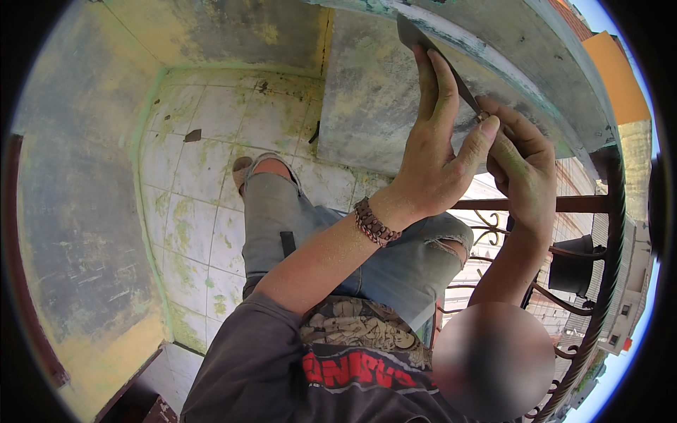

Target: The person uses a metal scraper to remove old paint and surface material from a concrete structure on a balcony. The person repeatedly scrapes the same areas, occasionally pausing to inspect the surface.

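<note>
At the upper right of the frame, the right hand (523, 163) pinches the lower end of a dark blade (455, 74) by the grey wall (367, 99); the left hand (436, 158), thumb spread wide from the fingers, touches the blade with its fingertips

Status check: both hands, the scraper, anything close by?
Left hand: fingers extended along scraper. Right hand: gripping scraper's near end. Scraper tip by peeling ledge, contact unclear. Metal railing beside right forearm.
</note>
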`<state>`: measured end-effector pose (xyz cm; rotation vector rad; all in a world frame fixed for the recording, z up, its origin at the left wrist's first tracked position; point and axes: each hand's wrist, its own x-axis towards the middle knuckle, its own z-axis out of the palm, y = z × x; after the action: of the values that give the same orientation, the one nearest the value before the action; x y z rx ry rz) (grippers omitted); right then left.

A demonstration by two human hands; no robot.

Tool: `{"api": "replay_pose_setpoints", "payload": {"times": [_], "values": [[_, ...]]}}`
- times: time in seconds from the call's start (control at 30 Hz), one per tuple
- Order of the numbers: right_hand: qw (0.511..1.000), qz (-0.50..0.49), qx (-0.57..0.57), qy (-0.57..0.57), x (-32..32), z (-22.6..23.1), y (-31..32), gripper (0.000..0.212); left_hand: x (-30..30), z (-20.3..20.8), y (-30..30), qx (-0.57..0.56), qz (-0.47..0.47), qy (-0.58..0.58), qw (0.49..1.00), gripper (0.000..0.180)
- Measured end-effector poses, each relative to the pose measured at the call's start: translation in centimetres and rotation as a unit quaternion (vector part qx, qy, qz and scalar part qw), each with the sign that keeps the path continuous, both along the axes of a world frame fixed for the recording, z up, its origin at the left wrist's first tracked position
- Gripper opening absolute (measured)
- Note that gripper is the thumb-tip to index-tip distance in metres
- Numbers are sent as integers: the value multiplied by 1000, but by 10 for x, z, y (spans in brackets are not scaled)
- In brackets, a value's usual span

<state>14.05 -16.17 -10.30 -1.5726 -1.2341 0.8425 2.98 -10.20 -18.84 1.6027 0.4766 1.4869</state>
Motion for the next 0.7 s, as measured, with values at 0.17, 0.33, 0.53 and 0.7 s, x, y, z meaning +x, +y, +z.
{"api": "replay_pose_setpoints", "payload": {"times": [0.17, 0.33, 0.53, 0.7], "values": [[999, -33, 12, 39, 29, -3, -14, 30, 32, 3, -16, 9, -2, 11, 1000, 88], [1000, -9, 10, 19, 8, -6, -4, 31, 18, 0, -4, -11, -14, 9, 1000, 90], [994, 15, -15, 103, 28, -2, -8, 30, 22, 7, -18, 3, 46, 64, 997, 88], [986, 21, -65, 155, -5, -1, 1, 33, -6, 8, -7, -7, 97, 78, 992, 83]]}}
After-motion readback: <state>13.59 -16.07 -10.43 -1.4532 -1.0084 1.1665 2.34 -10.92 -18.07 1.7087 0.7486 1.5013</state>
